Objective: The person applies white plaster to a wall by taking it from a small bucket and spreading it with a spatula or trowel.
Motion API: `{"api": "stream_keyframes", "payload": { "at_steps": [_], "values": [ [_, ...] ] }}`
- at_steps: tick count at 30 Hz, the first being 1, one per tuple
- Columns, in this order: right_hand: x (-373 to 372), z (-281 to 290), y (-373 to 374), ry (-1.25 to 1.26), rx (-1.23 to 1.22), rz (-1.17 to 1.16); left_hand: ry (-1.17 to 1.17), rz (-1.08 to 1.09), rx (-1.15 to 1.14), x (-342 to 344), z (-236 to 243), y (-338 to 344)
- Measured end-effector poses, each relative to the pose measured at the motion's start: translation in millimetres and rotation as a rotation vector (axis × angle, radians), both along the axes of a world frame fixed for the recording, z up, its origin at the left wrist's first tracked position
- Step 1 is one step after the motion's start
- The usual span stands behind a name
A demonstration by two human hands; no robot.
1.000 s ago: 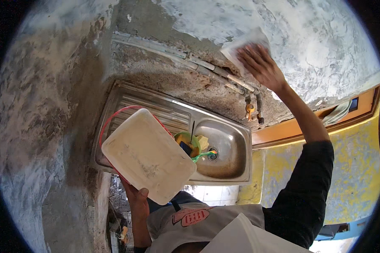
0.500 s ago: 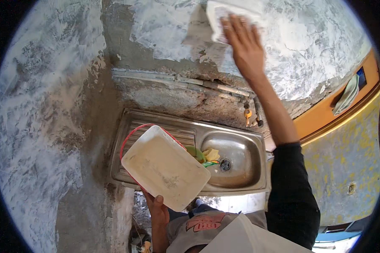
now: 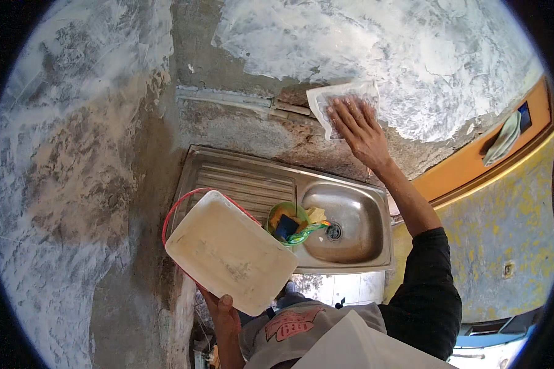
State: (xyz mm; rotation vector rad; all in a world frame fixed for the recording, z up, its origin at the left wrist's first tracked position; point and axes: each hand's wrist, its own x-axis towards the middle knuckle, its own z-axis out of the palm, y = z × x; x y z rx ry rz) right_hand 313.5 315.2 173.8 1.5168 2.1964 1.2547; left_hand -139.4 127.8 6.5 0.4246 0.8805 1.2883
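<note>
My left hand (image 3: 224, 320) grips the lower edge of a rectangular off-white tub (image 3: 234, 258), thumb on its near side. The tub is tilted over the drainboard's front edge; a red handle loops round its upper left, and grey smudges mark its pale surface. My right hand (image 3: 358, 126) reaches up in front of the wall (image 3: 412, 67), its fingers stretched over a white square sheet (image 3: 319, 104) with rounded corners. A dark area shows in the middle of the sheet, which covers part of the pipes behind. The right thumb's hold is hidden.
Below the wall stands a steel sink (image 3: 351, 246) with a ribbed drainboard (image 3: 246, 178). A green bowl (image 3: 274, 215) holds a dark blue piece and yellowish pieces, partly behind the tub. Pipes (image 3: 221, 95) run along the wall. An orange panel (image 3: 455, 175) with a hanging cloth (image 3: 505, 140) is at right.
My right hand has come down the wall with the white sheet, now at pipe height. The tub has shifted slightly left and down, uncovering more of the green bowl.
</note>
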Motion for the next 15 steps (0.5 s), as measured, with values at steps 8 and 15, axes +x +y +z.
{"api": "stream_keyframes", "payload": {
  "at_steps": [8,15],
  "values": [
    [-28.6,36.9,-5.4,0.752,0.131,0.235,0.011,-0.077,0.010,-0.1,-16.2,5.8],
    [-25.1,30.7,7.1,2.599,0.212,0.262,-0.009,-0.088,0.032,8.8,-13.2,8.7]
  ]
}}
